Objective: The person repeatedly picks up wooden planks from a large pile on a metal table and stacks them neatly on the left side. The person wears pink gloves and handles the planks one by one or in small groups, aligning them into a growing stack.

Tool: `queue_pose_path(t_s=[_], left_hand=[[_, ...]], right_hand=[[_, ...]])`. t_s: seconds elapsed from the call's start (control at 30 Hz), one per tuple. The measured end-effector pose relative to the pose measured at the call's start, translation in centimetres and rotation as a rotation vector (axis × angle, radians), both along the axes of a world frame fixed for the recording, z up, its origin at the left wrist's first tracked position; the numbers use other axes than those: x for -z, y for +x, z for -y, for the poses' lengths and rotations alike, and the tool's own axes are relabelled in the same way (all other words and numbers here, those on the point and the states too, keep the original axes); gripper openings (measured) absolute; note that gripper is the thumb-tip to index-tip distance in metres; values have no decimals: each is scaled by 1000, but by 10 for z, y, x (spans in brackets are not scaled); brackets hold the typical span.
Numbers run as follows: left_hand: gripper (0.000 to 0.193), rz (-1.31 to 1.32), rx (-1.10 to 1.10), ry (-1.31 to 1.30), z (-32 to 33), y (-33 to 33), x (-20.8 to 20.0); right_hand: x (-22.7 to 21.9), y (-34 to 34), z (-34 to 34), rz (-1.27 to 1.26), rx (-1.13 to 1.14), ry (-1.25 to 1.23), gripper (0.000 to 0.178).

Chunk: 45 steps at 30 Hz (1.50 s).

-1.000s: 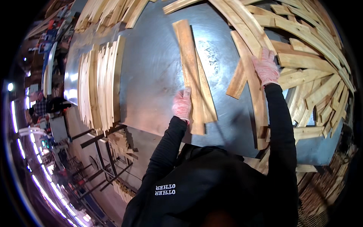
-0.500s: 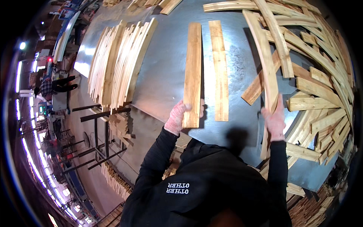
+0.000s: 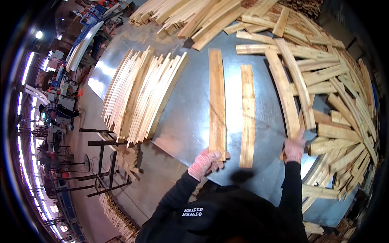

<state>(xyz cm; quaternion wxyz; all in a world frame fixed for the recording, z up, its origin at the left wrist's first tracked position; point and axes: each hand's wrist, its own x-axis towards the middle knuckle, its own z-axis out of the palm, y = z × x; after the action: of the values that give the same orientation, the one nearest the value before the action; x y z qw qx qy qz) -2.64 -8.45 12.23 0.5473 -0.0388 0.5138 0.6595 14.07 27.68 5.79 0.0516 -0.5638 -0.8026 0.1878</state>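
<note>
- Left hand (image 3: 207, 163): gripping the near end of the left plank (image 3: 217, 101), thumb uppermost; the plank reaches from it toward the far side of the tabletop (image 3: 191, 109), long axis near to far.
- Right hand (image 3: 295, 150): apparently closed about the near end of the right plank (image 3: 282, 91); the plank runs away from this hand, far end inclined left.
- Middle plank (image 3: 246, 117): untouched between these two; roughly parallel to the left plank; its near end just right of the left hand, the nearer one.
</note>
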Motion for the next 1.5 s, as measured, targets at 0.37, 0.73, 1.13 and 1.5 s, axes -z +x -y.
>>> queue_pose_path(t_s=[0.37,0.73,1.13,1.5], left_hand=[[46,-478,-310,6,-119,-429,-22],[103,-1454,501,-577,-143,9,61],[84,-1041,12,-446,-118,41,85],[66,275,-6,185,-88,66,77]], right_hand=[[11,51,74,41,-51,-87,87],[-142,117,103,-917,217,-1235,71],[-105,159,90,-1482,367,-1809,86],[-17,-37,111,-872,-4,-1020,57]])
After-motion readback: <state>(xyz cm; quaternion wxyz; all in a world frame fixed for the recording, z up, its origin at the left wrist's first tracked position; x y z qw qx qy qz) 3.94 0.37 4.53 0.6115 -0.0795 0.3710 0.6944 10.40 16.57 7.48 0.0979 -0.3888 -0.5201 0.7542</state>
